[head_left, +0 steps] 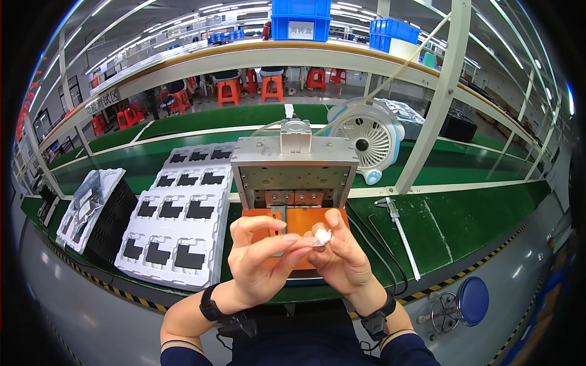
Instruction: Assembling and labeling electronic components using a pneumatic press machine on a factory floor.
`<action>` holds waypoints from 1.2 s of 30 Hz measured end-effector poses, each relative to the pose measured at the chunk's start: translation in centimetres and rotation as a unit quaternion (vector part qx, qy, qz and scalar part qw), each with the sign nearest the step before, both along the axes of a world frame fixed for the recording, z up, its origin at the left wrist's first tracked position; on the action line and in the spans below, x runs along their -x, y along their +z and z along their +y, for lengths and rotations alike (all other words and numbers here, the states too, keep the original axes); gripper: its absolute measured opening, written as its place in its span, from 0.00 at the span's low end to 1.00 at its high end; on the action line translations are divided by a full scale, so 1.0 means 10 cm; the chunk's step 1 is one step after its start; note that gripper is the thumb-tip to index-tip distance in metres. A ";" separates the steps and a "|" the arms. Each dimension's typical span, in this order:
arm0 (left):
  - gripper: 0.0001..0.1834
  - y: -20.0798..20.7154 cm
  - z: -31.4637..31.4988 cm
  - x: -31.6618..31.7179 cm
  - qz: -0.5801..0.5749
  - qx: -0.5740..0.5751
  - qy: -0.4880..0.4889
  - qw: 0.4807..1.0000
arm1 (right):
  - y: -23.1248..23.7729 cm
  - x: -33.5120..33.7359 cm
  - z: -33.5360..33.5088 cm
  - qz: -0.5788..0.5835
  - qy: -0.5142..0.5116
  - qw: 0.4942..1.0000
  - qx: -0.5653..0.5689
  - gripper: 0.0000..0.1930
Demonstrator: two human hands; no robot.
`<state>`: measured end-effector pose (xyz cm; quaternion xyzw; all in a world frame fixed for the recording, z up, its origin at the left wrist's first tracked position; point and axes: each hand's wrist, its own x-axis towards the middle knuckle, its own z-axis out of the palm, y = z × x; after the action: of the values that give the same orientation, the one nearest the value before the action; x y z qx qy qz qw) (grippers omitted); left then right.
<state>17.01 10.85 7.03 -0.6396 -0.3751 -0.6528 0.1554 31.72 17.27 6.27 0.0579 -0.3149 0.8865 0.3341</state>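
Observation:
A small, crumpled-looking white piece [322,236] is held up between my two hands, in front of a metal press fixture [296,155] with an orange base [308,218]. The fingers of my right hand [343,257] are closed around it. From the other side, my left hand [259,259] pinches at its edge with thumb and forefinger, the other fingers curled above. What exactly the piece is cannot be made out, since fingertips cover part of it. Both hands are raised over the front of the fixture.
Left of the fixture lies a white tray [171,226] of black L-shaped parts; another stack [91,207] stands farther left. A fan [366,143] stands behind right. A caliper [400,235] and cables [375,244] lie on the green bench. A blue stool [473,301] stands at right.

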 end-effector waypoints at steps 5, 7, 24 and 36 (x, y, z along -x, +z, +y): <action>0.19 0.04 -0.04 0.03 0.062 -0.023 0.006 0.998 | -0.05 -0.01 0.04 0.012 0.006 0.999 -0.032 0.16; 0.19 0.08 -0.07 0.04 0.096 -0.013 0.018 0.995 | -0.04 -0.01 0.05 0.012 0.014 0.999 -0.039 0.16; 0.15 0.05 -0.07 -0.03 0.094 -0.014 0.051 0.994 | -0.06 0.09 0.05 0.026 0.033 0.998 -0.054 0.17; 0.24 0.07 -0.05 0.02 0.123 -0.064 0.025 0.990 | -0.04 0.08 0.05 0.061 0.056 0.996 -0.043 0.19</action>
<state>16.85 10.36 7.74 -0.6940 -0.3269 -0.5877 0.2572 30.96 17.78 5.89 0.1434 -0.3278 0.8845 0.2995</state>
